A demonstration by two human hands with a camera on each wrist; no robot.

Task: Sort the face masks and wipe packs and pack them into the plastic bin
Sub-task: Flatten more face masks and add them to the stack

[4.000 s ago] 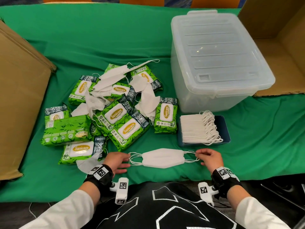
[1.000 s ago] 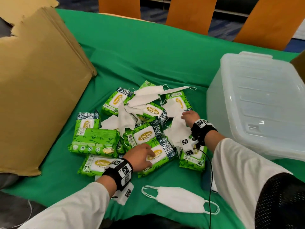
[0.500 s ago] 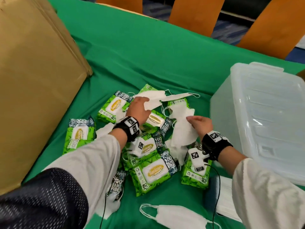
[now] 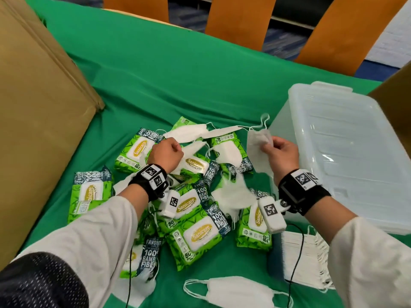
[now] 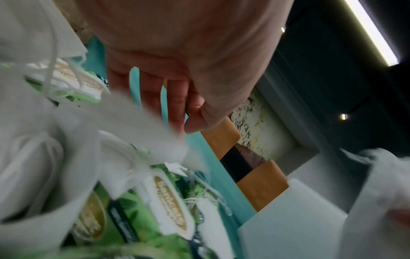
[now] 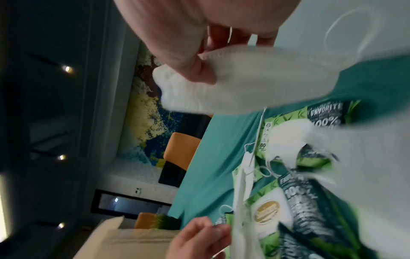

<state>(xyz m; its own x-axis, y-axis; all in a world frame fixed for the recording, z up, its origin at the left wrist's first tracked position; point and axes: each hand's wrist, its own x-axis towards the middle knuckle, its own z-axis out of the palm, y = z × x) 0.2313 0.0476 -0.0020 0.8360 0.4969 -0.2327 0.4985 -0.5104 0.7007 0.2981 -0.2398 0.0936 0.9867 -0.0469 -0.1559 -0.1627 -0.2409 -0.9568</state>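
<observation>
Sorting step: right hand (image 4: 280, 154) pinches one mask (image 4: 259, 152) lifted from the mid-table pile, left hand (image 4: 165, 157) grasps another; next, probably stacking both near the front edge.

A matt green cloth (image 4: 178, 81), softly creased, covers the worktop. The wipe packs (image 4: 195, 232) are glossy printed plastic film. The face masks (image 4: 235, 292) look like soft, matt white fabric with thin cord loops. The plastic bin (image 4: 347, 147) is smooth, translucent and faintly shiny. The cardboard (image 4: 33, 107) is dull brown.
</observation>
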